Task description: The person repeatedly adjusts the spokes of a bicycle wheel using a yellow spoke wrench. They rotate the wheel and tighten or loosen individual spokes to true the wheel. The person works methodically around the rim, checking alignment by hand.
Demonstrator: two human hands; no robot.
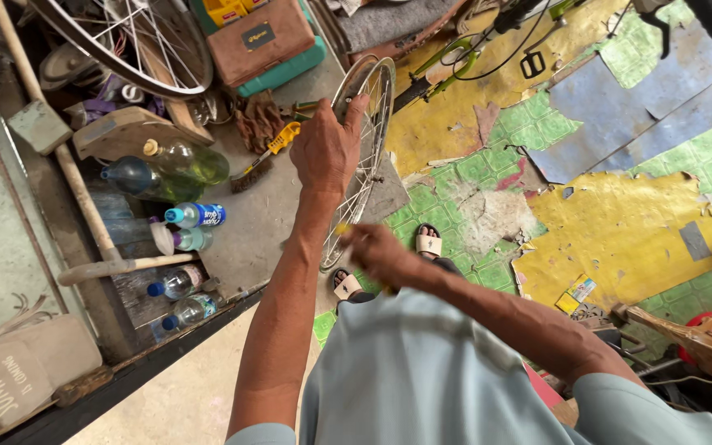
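Observation:
A bare bicycle wheel rim [379,91] with thin spokes stands on edge on the floor in front of me. My left hand [325,148] grips the top of the rim, fingers curled over it. Lower down, my right hand [379,251] is blurred at the spokes near the rim's bottom, fingers closed on something small that I cannot make out. My two sandalled feet [428,241] stand just behind the wheel.
Several plastic bottles [194,216] lie at the left beside a wooden handle [125,266]. A second spoked wheel [138,45] leans at the top left. A yellow-handled brush [261,156], a brown case [259,37] and a green bicycle frame [455,58] lie beyond. Torn yellow and green flooring covers the right.

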